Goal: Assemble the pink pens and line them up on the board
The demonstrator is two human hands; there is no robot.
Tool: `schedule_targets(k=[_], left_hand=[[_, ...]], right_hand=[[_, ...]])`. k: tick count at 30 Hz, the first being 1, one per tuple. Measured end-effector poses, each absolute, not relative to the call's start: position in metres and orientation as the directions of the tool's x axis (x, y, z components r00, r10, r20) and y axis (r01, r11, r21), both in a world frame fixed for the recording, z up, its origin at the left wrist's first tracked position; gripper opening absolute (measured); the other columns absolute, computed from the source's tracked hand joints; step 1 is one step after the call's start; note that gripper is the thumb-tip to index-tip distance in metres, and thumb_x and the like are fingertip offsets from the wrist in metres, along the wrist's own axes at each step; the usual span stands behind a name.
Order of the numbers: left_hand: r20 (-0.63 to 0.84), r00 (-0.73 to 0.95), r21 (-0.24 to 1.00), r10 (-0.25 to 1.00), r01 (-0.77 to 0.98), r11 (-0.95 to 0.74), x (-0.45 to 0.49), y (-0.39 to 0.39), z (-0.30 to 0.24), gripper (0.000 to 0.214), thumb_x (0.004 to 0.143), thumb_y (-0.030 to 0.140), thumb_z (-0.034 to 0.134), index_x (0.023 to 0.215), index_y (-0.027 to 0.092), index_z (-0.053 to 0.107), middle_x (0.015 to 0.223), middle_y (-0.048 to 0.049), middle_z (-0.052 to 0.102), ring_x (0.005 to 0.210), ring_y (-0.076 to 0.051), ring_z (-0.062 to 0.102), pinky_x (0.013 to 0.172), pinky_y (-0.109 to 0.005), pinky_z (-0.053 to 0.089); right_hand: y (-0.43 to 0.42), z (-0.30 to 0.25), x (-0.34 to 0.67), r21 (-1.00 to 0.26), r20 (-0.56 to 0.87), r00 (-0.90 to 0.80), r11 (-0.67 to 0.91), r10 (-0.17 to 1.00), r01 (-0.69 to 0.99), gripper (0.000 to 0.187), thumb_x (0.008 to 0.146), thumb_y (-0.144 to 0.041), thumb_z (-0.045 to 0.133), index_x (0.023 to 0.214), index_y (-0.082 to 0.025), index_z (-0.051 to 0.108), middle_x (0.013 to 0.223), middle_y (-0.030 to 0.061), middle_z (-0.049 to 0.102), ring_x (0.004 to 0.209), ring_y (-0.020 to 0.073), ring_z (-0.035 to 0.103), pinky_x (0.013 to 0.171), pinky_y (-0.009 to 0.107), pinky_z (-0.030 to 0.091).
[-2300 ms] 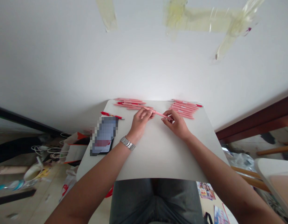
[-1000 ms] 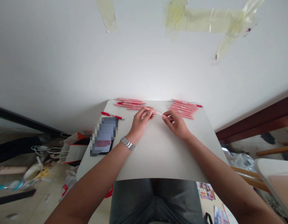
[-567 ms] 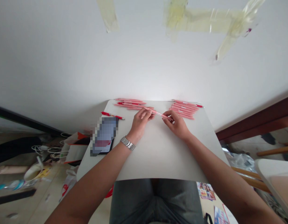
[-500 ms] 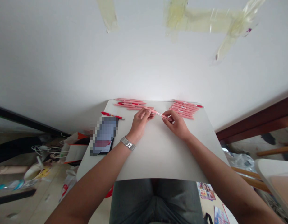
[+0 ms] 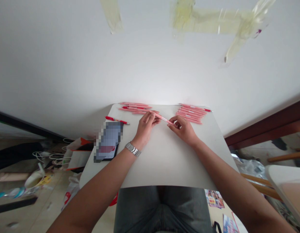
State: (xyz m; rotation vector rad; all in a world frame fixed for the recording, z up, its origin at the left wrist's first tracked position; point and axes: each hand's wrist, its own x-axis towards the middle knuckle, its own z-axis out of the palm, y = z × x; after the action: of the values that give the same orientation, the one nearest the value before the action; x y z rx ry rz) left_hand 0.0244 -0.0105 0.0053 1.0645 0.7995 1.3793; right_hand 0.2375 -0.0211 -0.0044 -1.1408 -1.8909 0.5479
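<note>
My left hand [image 5: 146,127] and my right hand [image 5: 185,129] each pinch one end of a long thin pink plastic pen [image 5: 164,118] over the smooth white counter [image 5: 164,165]. A left row of pink pens [image 5: 135,107] and a right row of pink pens [image 5: 191,113] lie by the far edge. A wide flat stretch of counter lies between my hands and the near edge.

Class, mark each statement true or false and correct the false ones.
Both the left hand and right hand grip one slim pink plastic pen. True.
The silver metal wristwatch is on the right wrist. False: the left wrist.
Pink pens lie in a left group and a right group on the white table. True.
The lone red pen lies right of both groups. False: left, beside the dark flat device.
</note>
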Motion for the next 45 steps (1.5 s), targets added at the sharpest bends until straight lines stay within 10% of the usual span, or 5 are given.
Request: schedule_targets(k=[45], left_hand=[[0.154,-0.020,0.928,0.988,-0.339,-0.152,0.0222,-0.0091,0.0029,0.038,0.095,0.055,0.073,0.112,0.021,0.072,0.108,-0.0072,0.076,0.090,-0.014,0.070,0.089,-0.029,0.057]], right_hand=[[-0.0243,-0.0033,0.2349,-0.802,0.327,-0.236,0.401,0.915,0.443,0.032,0.097,-0.051,0.069,0.114,-0.025,0.066,0.087,0.0024,0.071,0.071,0.0161,0.062,0.064,0.030,0.050]])
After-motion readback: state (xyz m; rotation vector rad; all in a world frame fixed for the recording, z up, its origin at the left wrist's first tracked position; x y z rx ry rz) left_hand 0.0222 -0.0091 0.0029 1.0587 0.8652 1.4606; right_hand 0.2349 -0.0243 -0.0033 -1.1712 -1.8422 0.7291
